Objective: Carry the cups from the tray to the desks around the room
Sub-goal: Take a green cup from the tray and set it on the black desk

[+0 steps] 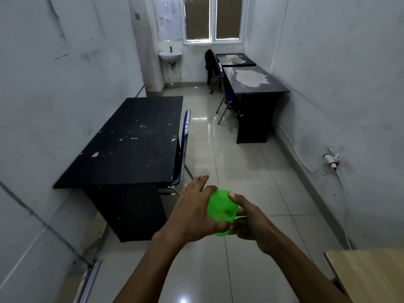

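Green plastic cup [222, 209], seemingly tilted, held mid-air over floor.

Arms: we hold both forearms stretched forward and angled inward, so the wrists meet near the middle.
Left hand [192, 212]: back turned up, fingers fairly straight and spread, palm against the green cup [222, 209].
Right hand [251, 224]: fingers curled round that cup, thumb tip on its rim.
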`<state>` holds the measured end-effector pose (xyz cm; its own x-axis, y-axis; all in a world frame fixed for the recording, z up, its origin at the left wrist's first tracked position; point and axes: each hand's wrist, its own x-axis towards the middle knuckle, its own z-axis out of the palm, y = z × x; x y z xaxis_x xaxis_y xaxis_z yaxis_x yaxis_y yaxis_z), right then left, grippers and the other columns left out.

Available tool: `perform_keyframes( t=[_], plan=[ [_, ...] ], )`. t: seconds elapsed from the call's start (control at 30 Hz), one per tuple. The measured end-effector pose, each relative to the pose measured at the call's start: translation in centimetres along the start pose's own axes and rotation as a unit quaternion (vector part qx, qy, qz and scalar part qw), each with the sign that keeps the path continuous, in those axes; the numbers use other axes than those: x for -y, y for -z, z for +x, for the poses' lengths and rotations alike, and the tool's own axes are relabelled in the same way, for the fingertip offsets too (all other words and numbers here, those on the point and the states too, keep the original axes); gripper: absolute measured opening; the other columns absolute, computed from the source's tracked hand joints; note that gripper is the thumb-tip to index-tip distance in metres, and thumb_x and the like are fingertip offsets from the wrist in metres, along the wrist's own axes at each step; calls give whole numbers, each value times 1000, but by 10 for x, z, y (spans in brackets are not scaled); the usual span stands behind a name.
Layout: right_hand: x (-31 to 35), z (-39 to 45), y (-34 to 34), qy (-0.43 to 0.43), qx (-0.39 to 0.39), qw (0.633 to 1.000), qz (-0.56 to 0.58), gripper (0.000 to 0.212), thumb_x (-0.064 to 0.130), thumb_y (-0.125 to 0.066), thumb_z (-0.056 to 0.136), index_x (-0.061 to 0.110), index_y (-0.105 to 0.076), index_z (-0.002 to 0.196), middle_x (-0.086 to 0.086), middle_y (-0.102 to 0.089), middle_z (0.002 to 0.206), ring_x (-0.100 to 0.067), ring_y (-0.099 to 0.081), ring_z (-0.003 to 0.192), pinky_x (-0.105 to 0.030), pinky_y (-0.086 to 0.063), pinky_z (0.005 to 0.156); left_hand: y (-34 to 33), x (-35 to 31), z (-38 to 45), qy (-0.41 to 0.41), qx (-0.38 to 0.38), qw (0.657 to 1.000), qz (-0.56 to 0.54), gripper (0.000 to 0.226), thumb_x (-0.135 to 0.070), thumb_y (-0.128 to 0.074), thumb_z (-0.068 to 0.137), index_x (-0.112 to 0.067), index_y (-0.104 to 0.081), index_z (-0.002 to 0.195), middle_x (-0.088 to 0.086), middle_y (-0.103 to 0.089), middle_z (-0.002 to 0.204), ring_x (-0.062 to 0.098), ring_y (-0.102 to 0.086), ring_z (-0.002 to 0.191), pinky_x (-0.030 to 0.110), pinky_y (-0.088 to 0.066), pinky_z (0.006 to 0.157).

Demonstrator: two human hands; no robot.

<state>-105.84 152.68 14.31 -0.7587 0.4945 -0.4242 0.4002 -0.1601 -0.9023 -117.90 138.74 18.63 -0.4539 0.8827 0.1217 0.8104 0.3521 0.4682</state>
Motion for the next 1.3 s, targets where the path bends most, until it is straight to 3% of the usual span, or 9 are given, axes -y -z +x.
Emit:
perform_keyframes(
  t=[0.27, 0.47, 0.7, 0.9, 1.07, 1.3],
  plan=[
    [63, 119, 33, -2, -26, 1000, 5, 70, 81, -55, 61, 23, -72, 98, -1, -78, 85, -19, -76, 74, -37, -46, 77, 12, 48, 142, -29, 21, 999, 16, 97, -65, -72, 63, -24, -36, 143, 0, -13, 161, 14, -2, 148, 43, -6, 120],
    [91, 221, 77, -1, -26, 1000, 9, 70, 82, -56, 59, 24, -72, 96, 0, -78, 89, -21, -76, 76, -42, -48, 86, -4, 77, 254, -24, 37, 999, 31, 97, -66, -71, 64, -25, -35, 144, -4, -11, 162, 12, 5, 148, 47, -4, 121],
    [146, 333, 135, 17, -5, 1000, 16, 73, 80, -57, 56, 25, -70, 102, 3, -77, 90, -21, -75, 75, -37, -48, 76, -11, 95, 383, -3, 21, 1000, 22, 97, -67, -71, 62, -26, -36, 143, -4, -14, 161, 12, 3, 148, 44, -4, 120],
    [190, 420, 175, 4, 1, 1000, 11, 69, 80, -58, 55, 25, -72, 95, 3, -76, 92, -22, -76, 76, -41, -50, 82, -12, 111, 479, 28, 3, 1000, -9, 96, -64, -75, 60, -25, -39, 141, 2, -20, 160, 16, -3, 148, 48, -11, 120],
    [219, 497, 195, -16, 22, 1000, -4, 83, 83, -57, 52, 17, -71, 100, -7, -78, 84, -22, -76, 78, -43, -48, 89, -11, 139, 558, 40, 3, 999, 2, 97, -66, -75, 58, -25, -40, 140, 3, -19, 160, 15, -1, 148, 50, -12, 120],
    [280, 623, 215, -1, 20, 1000, -12, 82, 81, -58, 54, 15, -70, 101, -11, -78, 90, -25, -76, 81, -43, -49, 90, 5, 197, 684, 30, -16, 999, 7, 97, -67, -74, 57, -26, -42, 139, 1, -18, 160, 17, 1, 148, 47, -11, 119]
  ],
)
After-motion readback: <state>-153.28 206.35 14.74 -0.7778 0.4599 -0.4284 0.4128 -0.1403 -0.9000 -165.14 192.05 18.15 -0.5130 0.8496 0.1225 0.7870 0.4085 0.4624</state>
